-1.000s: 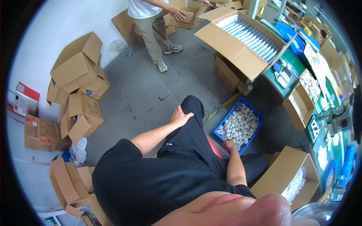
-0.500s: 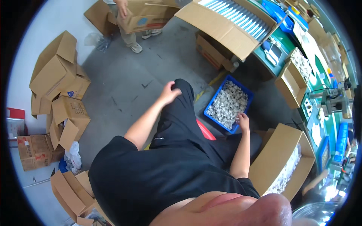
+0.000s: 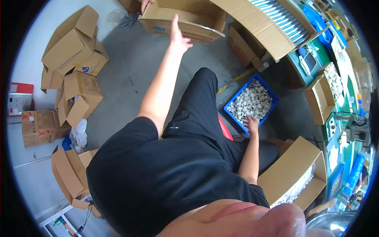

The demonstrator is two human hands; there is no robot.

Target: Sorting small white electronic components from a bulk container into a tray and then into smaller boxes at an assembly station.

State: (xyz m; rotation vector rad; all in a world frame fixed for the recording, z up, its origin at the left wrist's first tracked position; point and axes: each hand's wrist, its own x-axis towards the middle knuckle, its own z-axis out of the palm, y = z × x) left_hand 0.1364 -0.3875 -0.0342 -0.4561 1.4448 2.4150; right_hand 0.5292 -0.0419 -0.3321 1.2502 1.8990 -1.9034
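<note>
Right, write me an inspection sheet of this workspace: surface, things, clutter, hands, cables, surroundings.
Surface: grey floor with dark marks and a yellow strip; green bench at the right.
Things: open carton by the left hand, contact unclear; blue tray of small pale pieces on the floor, by the right hand.
Clutter: opened boxes piled by the left wall; plastic bag near them.
Hands: left hand open, thumb apart; right hand over the tray's near side, grip unclear.
Cables: dark cord at the lower left.
Surroundings: another person's hand at the carton's far-left corner.
</note>
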